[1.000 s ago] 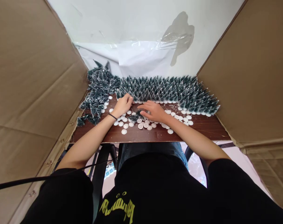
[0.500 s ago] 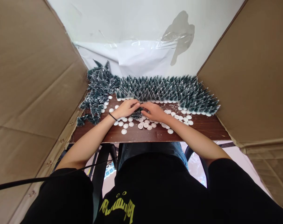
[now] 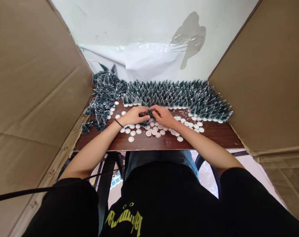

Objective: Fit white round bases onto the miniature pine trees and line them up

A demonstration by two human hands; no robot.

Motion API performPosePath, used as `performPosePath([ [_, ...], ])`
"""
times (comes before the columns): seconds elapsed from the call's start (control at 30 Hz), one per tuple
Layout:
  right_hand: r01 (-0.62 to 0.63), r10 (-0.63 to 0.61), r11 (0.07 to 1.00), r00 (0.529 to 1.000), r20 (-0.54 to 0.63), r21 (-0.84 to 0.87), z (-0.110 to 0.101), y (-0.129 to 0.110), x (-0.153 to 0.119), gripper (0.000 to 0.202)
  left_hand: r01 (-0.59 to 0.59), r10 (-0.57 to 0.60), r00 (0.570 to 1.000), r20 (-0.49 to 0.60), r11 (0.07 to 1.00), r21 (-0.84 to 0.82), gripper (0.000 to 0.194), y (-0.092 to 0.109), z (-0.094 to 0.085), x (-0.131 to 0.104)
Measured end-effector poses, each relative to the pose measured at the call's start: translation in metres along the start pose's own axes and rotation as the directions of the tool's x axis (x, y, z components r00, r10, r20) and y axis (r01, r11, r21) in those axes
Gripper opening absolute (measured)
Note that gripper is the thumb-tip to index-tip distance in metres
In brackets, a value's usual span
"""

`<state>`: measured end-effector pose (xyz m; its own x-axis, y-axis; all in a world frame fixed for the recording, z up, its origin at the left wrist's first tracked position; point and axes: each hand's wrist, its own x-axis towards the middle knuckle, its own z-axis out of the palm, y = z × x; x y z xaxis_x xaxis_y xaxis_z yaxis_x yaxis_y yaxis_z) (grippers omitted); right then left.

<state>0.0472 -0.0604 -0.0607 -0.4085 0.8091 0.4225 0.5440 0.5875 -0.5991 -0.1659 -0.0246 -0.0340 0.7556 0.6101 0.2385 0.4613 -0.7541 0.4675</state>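
My left hand [image 3: 136, 115], with a black band at the wrist, curls around a small dark green frosted tree [image 3: 150, 113] in the middle of the table. From the other side, the bent fingers of my right hand [image 3: 163, 116] close on the same tree. Its base is hidden by my fingers. Just below my left fingers, more dark bristles lie on the table. Loose white round discs [image 3: 154, 132] are scattered under and in front of both hands. Behind them stand dense rows of similar trees [image 3: 166, 93] on white bases.
A heap of lying trees [image 3: 103, 90] fills the left side of the brown table [image 3: 213, 133]. More white discs lie at the right. Brown cloth walls [image 3: 262, 82] flank the table, and a white sheet [image 3: 151, 62] hangs behind it.
The fingers of both hands have shifted around the small tree. My left thumb now stretches across toward the right, and my right fingers have risen slightly. The surrounding trees and discs look unchanged.
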Motion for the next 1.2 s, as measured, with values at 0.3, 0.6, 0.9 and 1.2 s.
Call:
performPosePath([
  [0.3, 0.002, -0.002, 1.000, 1.000, -0.024, 0.027, -0.002, 0.001, 0.001, 0.027, 0.017, -0.016, 1.000, 0.010, 1.000, -0.010, 0.049, -0.002, -0.008, -0.001],
  [0.6, -0.042, 0.042, 0.999, 0.999, 0.002, 0.028, -0.003, -0.005, 0.001, 0.030, 0.111, -0.161, 0.964, 0.210, 0.967, 0.229, 0.018, -0.009, -0.029, -0.005],
  [0.9, -0.040, 0.040, 0.999, 0.999, 0.005, -0.005, -0.002, -0.006, 0.001, 0.031, 0.139, -0.198, 0.959, 0.203, 0.952, 0.271, 0.021, -0.013, -0.029, -0.006],
  [1.2, -0.050, 0.050, 0.999, 0.999, 0.015, -0.019, 0.000, -0.004, 0.001, 0.034, 0.292, -0.333, 0.827, 0.453, 0.943, 0.160, 0.032, -0.017, -0.063, -0.020],
])
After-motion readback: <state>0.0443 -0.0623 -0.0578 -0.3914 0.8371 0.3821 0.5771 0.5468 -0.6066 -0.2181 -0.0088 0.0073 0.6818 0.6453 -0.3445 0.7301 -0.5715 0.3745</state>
